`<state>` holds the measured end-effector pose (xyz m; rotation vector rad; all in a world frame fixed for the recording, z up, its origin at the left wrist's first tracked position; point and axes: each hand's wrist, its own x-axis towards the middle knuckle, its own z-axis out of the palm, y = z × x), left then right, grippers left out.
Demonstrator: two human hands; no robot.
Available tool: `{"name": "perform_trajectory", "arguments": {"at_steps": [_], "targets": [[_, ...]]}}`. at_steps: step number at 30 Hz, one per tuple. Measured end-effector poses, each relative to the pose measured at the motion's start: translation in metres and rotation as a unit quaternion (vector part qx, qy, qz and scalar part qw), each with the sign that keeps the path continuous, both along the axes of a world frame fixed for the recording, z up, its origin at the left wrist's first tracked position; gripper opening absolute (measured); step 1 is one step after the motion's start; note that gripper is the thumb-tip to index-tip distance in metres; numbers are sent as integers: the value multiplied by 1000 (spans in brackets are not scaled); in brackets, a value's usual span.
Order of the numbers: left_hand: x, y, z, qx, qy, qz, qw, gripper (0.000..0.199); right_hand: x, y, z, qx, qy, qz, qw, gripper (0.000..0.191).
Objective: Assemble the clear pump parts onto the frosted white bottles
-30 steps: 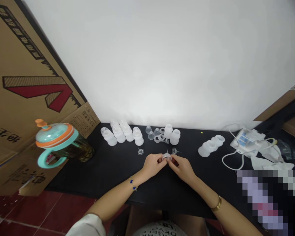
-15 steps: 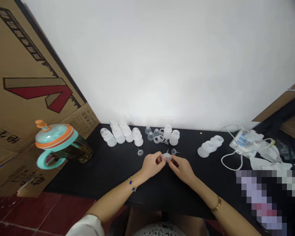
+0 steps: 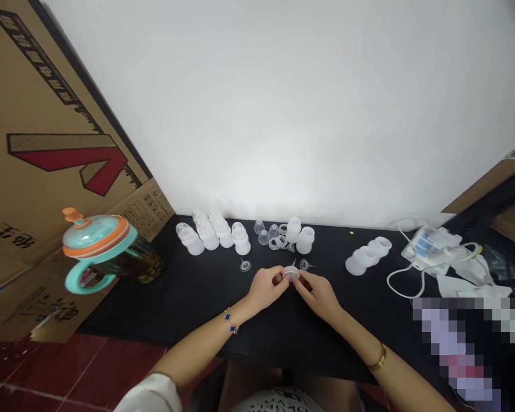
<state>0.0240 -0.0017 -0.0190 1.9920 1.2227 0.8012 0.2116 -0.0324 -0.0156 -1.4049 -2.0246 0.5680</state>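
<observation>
Standing left of fingers [image 3: 304, 290]: teal-handled jug [image 3: 120, 256]

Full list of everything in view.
Held ring: one, whitish, between hands
Capped bottles: four, white, left
Open bottles: about four, white, centre, right
Small caps: three, clear, centre
Loose rings: about three, white, centre
Spiked discs: several, clear, centre
Jug: one, teal-orange, left
Cardboard: count unclear, brown, sides
Cable: count unclear, white, right
Clutter: several, whitish, right
Table: one, black, below
Wall: one, white, behind
Floor: one, red, beneath
Bracelets: two, gold, wrists
Left hand: one, bare, centre
Right hand: one, bare, centre
</observation>
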Motion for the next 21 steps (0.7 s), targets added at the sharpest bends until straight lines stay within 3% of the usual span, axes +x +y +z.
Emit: {"name": "perform_trajectory", "arguments": {"at_steps": [21], "targets": [[-1,-2,5,13,17,-16,1000,32,1,0,-2,-8,22,6,1000,21]]}}
